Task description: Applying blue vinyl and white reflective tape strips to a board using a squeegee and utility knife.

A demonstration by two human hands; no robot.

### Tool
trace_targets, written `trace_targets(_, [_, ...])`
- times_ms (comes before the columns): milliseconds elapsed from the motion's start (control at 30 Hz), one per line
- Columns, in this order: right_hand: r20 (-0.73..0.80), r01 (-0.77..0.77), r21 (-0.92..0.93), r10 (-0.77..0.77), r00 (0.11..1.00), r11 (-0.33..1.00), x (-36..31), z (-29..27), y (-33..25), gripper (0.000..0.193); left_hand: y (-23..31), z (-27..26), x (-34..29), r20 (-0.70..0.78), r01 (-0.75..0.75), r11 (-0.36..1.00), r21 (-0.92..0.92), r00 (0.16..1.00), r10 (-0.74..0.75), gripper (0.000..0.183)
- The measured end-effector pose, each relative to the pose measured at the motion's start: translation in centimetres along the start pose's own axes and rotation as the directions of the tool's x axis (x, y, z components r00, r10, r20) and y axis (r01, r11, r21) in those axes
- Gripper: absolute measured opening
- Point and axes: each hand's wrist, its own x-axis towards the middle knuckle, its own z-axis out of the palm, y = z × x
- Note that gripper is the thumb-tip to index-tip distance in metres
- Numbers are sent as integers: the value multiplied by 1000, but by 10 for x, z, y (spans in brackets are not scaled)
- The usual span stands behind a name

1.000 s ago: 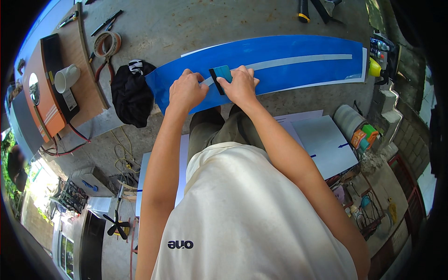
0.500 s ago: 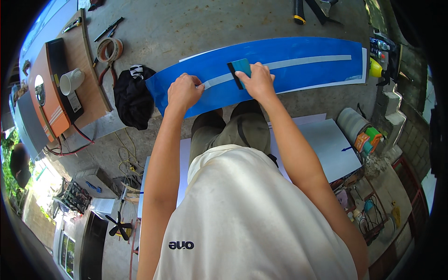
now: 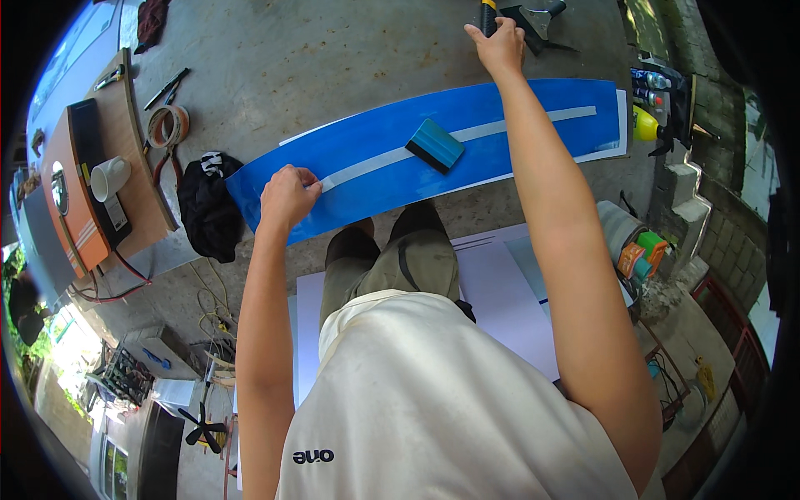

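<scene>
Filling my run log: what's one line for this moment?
left hand: pressing blue sheet | right hand: at black-yellow tool | squeegee: lying on sheet, unheld

A black cloth bundle (image 3: 208, 208) lay on the concrete floor (image 3: 317, 67) at nine o'clock. Beyond it, toward ten o'clock, a white mug (image 3: 108, 177) stood on a wooden board (image 3: 133, 158), with a roll of tape (image 3: 168, 127) near it. White sheets (image 3: 500, 300) lay at centre. A yellow bottle (image 3: 643, 125) sat at two o'clock.
</scene>
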Motion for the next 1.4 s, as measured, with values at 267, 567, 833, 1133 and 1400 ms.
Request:
trace_targets(267, [165, 42, 13, -44, 985, 999, -18, -3, -4, 62, -4, 3, 0, 5, 39, 998, -45, 999, -38, 25])
trace_targets(567, [639, -226, 609, -301, 708, 760, -305, -32, -63, 54, -1, 7, 5, 26, 6, 998, -66, 1000, -4, 26])
trace_targets(833, [591, -122, 591, -325, 738, 797, -332, -16, -68, 50, -4, 5, 7, 42, 6, 997, -73, 999, -3, 26])
trace_targets(1133, [602, -87, 567, -340, 723, 819, -337, -15, -73, 50, -8, 9, 10, 24, -28, 998, -62, 999, 30, 28])
trace_targets(1400, [538, 7, 581, -390, 747, 814, -336, -9, -70, 49, -10, 13, 9, -9, -80, 995, -63, 997, 80, 27])
